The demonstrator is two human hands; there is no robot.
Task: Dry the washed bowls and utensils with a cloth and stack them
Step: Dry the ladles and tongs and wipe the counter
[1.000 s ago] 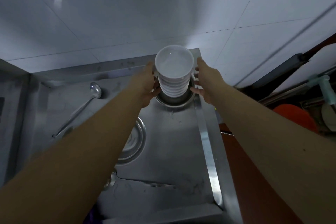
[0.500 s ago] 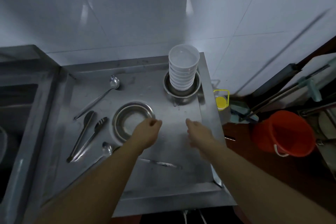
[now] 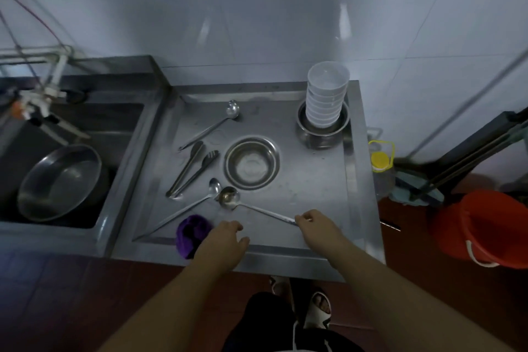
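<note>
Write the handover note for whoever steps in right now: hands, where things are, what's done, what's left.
Right hand pinches the handle end of a ladle, whose bowl rests on the counter.
Left hand is open, holding nothing, beside the purple cloth at the front edge.
Done: white bowls stacked in a steel bowl at the back right.
Left: the held ladle, a second ladle next to it, a third at the back, tongs, the steel bowl mid-counter, and the big basin in the sink. Whether any are already dry cannot be told.
</note>
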